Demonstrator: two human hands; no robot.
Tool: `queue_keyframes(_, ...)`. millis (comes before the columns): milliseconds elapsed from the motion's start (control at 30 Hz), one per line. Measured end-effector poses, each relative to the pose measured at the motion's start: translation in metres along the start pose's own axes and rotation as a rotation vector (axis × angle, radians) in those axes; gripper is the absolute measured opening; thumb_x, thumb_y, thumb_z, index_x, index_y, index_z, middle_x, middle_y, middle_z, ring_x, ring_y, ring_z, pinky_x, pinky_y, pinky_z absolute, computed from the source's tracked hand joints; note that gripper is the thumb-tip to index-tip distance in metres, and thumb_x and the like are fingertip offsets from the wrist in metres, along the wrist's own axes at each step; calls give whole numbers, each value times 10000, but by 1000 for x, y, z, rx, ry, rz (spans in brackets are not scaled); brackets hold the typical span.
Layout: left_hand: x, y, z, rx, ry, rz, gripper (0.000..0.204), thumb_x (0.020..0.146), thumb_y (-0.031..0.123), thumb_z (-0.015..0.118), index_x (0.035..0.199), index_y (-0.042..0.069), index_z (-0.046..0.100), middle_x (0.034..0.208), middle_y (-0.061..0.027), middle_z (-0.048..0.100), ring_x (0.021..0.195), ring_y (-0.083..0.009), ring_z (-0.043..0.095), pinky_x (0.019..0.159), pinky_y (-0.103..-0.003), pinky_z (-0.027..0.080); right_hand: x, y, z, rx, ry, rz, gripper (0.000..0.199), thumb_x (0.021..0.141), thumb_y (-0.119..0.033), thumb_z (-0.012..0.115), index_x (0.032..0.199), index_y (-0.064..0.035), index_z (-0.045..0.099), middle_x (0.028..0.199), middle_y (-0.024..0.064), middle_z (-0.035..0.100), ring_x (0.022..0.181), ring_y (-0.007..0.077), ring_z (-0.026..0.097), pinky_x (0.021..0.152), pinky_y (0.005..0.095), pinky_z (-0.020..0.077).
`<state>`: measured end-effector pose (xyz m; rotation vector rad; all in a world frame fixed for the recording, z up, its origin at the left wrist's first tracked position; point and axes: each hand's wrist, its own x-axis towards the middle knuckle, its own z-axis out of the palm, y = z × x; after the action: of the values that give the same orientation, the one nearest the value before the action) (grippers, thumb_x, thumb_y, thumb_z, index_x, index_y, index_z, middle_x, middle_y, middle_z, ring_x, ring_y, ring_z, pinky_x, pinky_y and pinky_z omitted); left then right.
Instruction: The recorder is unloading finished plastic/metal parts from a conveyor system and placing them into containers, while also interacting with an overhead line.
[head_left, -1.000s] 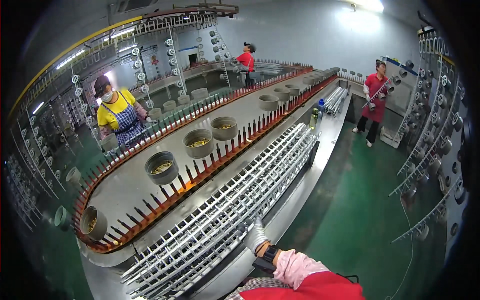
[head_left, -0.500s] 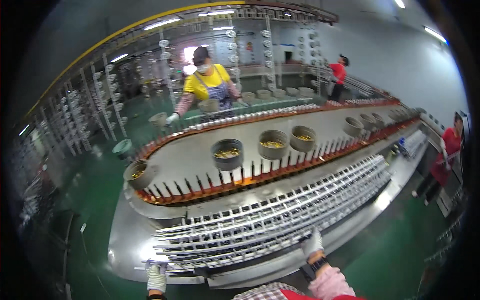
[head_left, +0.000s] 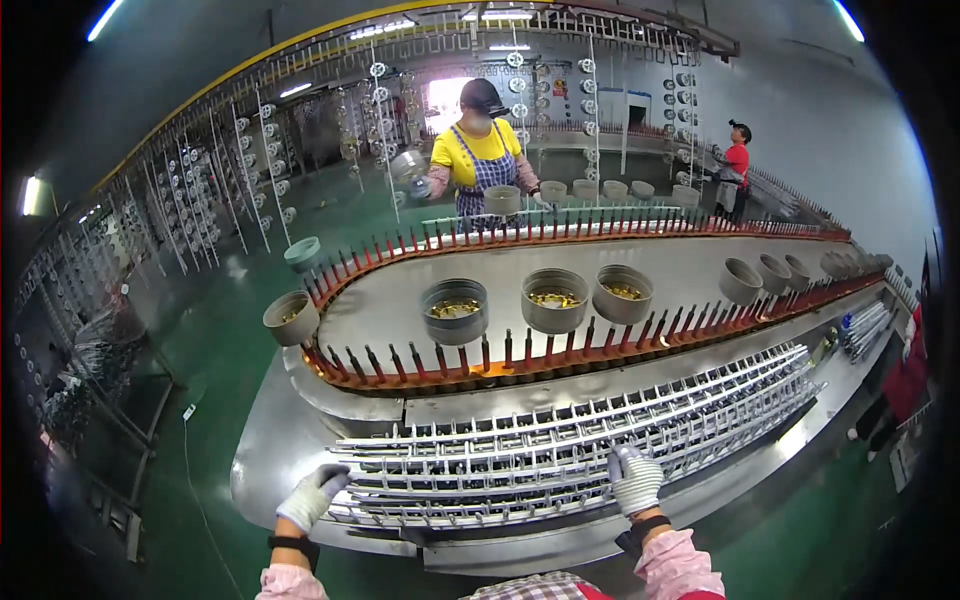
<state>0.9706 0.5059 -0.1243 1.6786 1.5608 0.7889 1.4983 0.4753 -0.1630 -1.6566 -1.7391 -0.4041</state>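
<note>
Long silvery metal racks (head_left: 480, 484) with many short cross-bars lie side by side in a stack on the steel bench in front of me. My left hand (head_left: 314, 496), in a striped whitish work glove, is closed at the left end of one rack. My right hand (head_left: 636, 482), gloved alike, is bent over a rack bar right of the stack's middle. Its fingertips are partly hidden among the bars, and the grip looks closed. Dark bands circle both wrists, below pink sleeves.
Beyond the racks runs a looped conveyor (head_left: 470, 382) with upright red-and-dark pins. Round tubs (head_left: 454, 312) of gold-coloured small parts stand along it. Across it works a person in yellow (head_left: 485, 160); another in red (head_left: 736, 165) stands far right. Hanging racks (head_left: 265, 165) fill the left background.
My left hand has moved up from the bench's front edge to the rack ends. My right hand now reaches farther over the racks. The view has shifted, and the person in yellow raises a tub.
</note>
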Motion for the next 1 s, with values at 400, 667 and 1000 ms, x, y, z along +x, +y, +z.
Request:
queue_keyframes(400, 203, 148, 168, -250, -206, 277, 500, 918, 316, 470, 1319, 38, 363, 1255, -167, 485, 1112, -250, 488, 943, -303, 374, -2, 7, 12, 11, 47, -64, 138, 715, -117, 652, 840, -74, 610, 757, 96, 628, 614, 278, 602, 560, 383, 481)
queue_keyframes(667, 308, 133, 233, 455, -16, 194, 436, 856, 292, 515, 1221, 57, 471, 1228, -176, 501, 1131, -333, 466, 939, -375, 375, -2, 13, 22, 102, -13, -39, 122, 742, -65, 619, 856, -89, 582, 739, 106, 595, 587, 295, 567, 523, 380, 444)
queue_keyframes(1000, 270, 137, 90, 1016, 529, 253, 189, 802, 159, 485, 723, 76, 635, 733, -144, 634, 678, -287, 619, 647, -378, 479, -6, 9, 28, -84, 58, -103, 108, 751, -105, 597, 855, -127, 611, 749, 70, 603, 596, 278, 556, 546, 380, 416)
